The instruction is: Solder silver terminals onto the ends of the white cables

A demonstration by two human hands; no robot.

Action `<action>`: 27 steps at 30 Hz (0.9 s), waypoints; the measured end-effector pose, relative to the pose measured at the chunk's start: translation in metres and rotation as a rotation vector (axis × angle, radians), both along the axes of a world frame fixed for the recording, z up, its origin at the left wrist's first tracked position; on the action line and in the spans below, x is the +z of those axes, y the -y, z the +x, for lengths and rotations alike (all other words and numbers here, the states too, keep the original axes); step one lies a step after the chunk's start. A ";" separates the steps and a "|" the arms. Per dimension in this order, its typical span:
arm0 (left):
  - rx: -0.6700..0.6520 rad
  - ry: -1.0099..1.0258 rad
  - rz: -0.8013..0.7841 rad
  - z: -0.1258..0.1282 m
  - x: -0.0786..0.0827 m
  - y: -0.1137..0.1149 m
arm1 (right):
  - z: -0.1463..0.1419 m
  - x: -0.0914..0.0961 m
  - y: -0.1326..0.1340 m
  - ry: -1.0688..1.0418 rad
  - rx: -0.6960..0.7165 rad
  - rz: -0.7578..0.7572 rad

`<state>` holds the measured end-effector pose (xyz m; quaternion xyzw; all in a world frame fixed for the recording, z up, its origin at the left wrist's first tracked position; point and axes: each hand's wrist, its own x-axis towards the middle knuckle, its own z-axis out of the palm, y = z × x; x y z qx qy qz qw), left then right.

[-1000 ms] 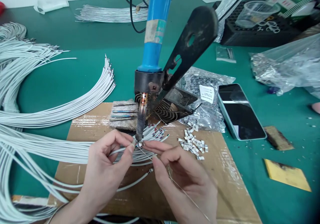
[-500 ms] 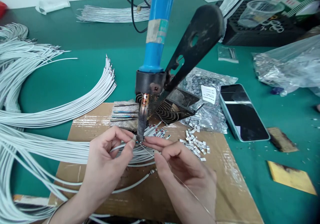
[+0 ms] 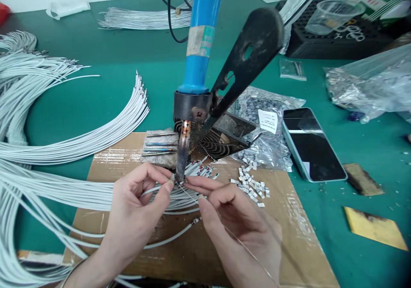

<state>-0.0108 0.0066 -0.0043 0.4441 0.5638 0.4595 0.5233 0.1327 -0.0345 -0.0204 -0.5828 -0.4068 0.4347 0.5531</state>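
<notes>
A blue-handled soldering iron [image 3: 201,44] stands tip-down in a black stand [image 3: 237,65], its tip [image 3: 180,164] over a cardboard sheet [image 3: 289,219]. My left hand [image 3: 135,215] is closed in a pinch on a white wire [image 3: 154,190], holding its end at the tip. My right hand [image 3: 237,228] is pinched on a thin strand of solder wire [image 3: 244,247], fed up to the same spot. Finished white wires [image 3: 199,170] with small ends lie just behind my fingers.
Bundles of white wires [image 3: 80,142] curve across the green table at left. Small metal pieces [image 3: 252,185] lie on the cardboard, beside a bag of them [image 3: 266,121], a phone [image 3: 310,142], a yellow sponge [image 3: 374,228] and plastic bags [image 3: 369,87] at right.
Hardly anything has moved. Both hands stay pinched at the iron's tip; the view has shifted slightly.
</notes>
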 end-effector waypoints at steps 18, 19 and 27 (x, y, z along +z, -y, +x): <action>0.013 -0.019 0.009 0.000 0.001 0.000 | 0.000 0.000 0.001 0.020 -0.015 0.006; 0.003 -0.022 0.015 -0.001 0.000 0.000 | 0.000 0.000 0.001 0.027 -0.012 0.011; 0.000 -0.045 0.018 -0.004 -0.003 0.001 | -0.001 -0.004 0.002 0.005 0.000 0.036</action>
